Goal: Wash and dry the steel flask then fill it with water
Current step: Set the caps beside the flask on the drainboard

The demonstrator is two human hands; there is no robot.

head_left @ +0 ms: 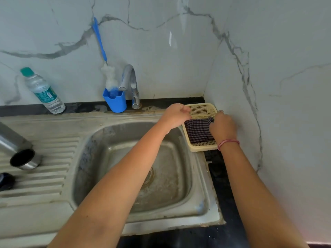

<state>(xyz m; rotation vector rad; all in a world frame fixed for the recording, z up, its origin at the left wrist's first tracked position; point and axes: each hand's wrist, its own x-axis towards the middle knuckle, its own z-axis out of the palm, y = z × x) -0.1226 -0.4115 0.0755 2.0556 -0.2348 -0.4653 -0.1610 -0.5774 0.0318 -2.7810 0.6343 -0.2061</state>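
Both hands reach to the cream mesh basket (202,147) at the sink's right corner. The right hand (223,127) pinches a corner of the dark striped cloth (198,130) lying in it; the left hand (174,116) hovers at the basket's near-left edge with fingers curled — whether it grips the cloth I cannot tell. The steel flask (13,143) lies on its side on the ribbed drainboard (53,176), far left, open mouth toward the camera — well apart from both hands. The sink basin (125,140) sits between.
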